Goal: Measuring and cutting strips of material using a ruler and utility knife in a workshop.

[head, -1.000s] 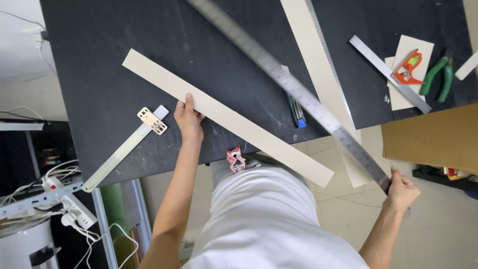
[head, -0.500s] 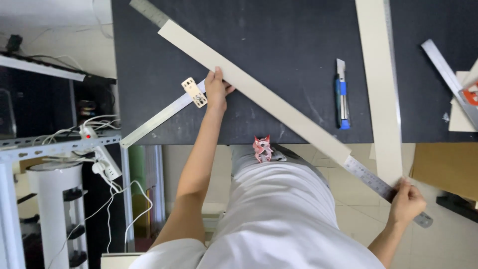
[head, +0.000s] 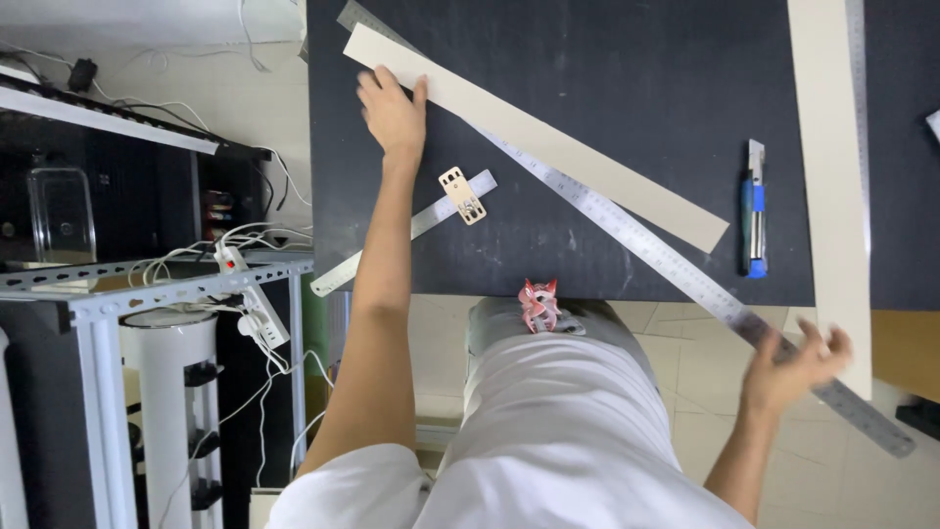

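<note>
Your left hand (head: pixel 392 110) lies flat and open, pressing the far end of the long beige cardboard strip (head: pixel 534 137) onto the black desk (head: pixel 607 59). Your right hand (head: pixel 791 367) hangs off the near edge with fingers spread and blurred around the long steel ruler (head: pixel 676 264); you cannot tell whether it grips. Since a moment ago the ruler has slid out from under the strip and now runs alongside its near edge, touching it, so the two are lining up. The strip looks flat, clean and straight-edged. Just this side of your left hand lies a shorter steel rule with a brass clamp (head: pixel 460 196). Beyond your right hand lies a blue utility knife (head: pixel 752 208), then a second wide beige strip (head: pixel 832 167).
</note>
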